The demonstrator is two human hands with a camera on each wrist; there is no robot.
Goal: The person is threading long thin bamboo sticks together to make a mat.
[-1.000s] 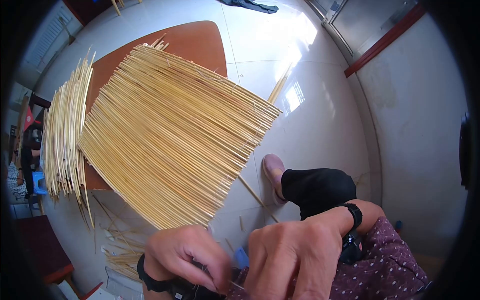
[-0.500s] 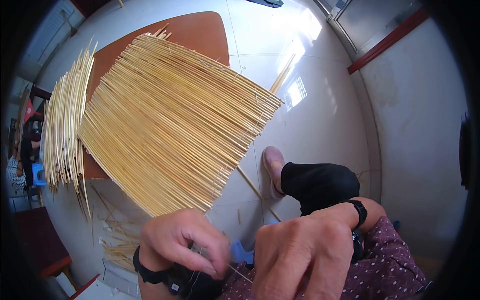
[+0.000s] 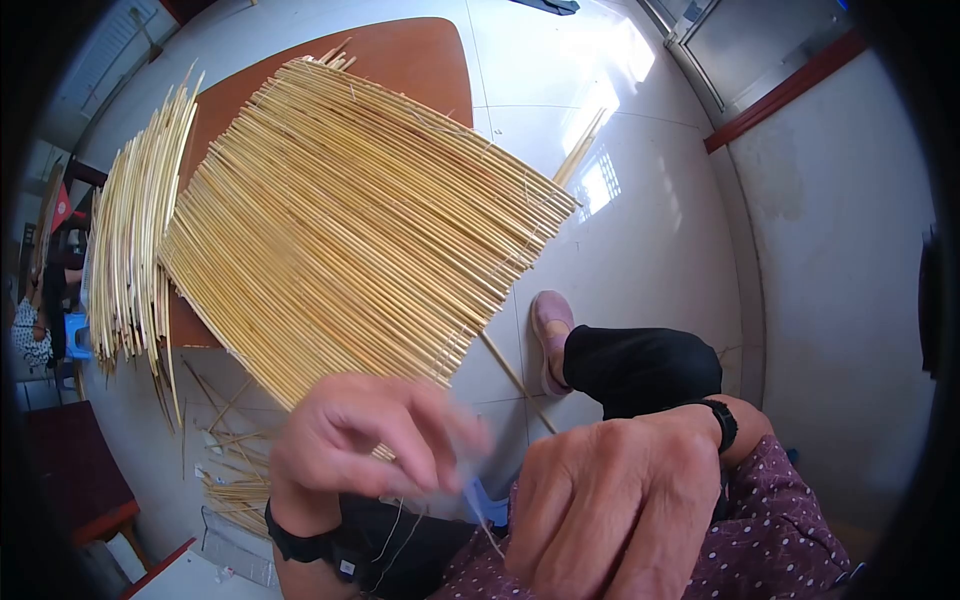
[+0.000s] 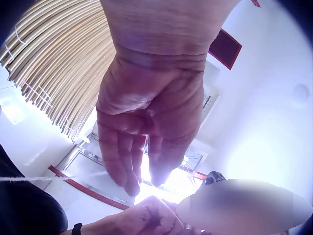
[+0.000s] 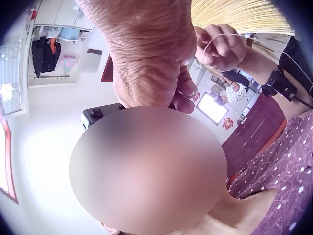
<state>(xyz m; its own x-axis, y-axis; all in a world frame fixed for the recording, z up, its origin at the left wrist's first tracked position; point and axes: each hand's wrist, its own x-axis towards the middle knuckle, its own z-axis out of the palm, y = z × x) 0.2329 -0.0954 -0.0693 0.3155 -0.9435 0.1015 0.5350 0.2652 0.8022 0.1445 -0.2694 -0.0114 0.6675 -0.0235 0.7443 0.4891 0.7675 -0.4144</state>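
Note:
A pale thread (image 3: 490, 532) runs between the two hands, low in the head view. My left hand (image 3: 365, 435) is bent at the knuckles with blurred fingertips at the thread's upper end. Loose thread strands (image 3: 398, 525) hang beneath it. In the left wrist view its fingers (image 4: 117, 171) point down, and the thread leads away towards the other hand. My right hand (image 3: 620, 500) is curled, back upwards, and grips the thread's lower end; its fingertips are hidden in the head view. Just beyond the hands lies a mat of straw-coloured stalks (image 3: 350, 230) with thread stitching along its edges.
The mat lies over a brown tabletop (image 3: 420, 60). A bundle of loose stalks (image 3: 140, 220) overlaps the table's left side. Several stalks (image 3: 235, 490) lie on the floor, near a white surface (image 3: 200, 580). The person's knee (image 3: 650, 370) is at the right, beside the wall.
The left hand has moved upward, away from the right hand, and its fingers have spread somewhat. The thread between the hands stands steeper. The right hand has shifted slightly right.

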